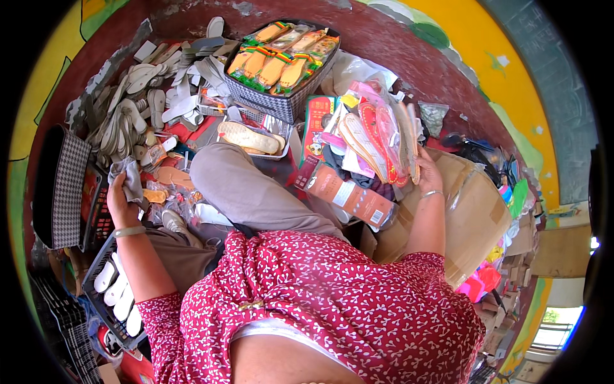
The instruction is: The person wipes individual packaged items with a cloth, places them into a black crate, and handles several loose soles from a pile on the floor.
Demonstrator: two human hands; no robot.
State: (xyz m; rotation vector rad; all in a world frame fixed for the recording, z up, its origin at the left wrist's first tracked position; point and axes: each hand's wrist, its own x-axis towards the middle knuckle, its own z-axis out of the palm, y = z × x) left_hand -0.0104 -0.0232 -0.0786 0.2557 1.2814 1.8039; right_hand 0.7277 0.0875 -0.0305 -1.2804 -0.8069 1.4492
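At the left, my left hand (120, 200) is closed round a crumpled grey cloth (131, 179). On the right, my right hand (430, 171) has its fingers curled at the edge of a beige insole (413, 137), which stands at the side of a pile. That pile holds pink-and-red insoles (377, 131) in clear plastic and a white insole with red edging (359, 142). Just below them lies an orange-brown package (348, 197) in clear wrap. Under my right forearm is a large brown cardboard box (460, 211).
A houndstooth basket (268, 99) of packaged yellow insoles stands at the back. Loose grey-white soles (131, 118) heap at the back left. A white basket (284, 150) holds cream soles. A dark crate (105, 313) with white soles is at the lower left. A maroon wall (377, 38) runs behind.
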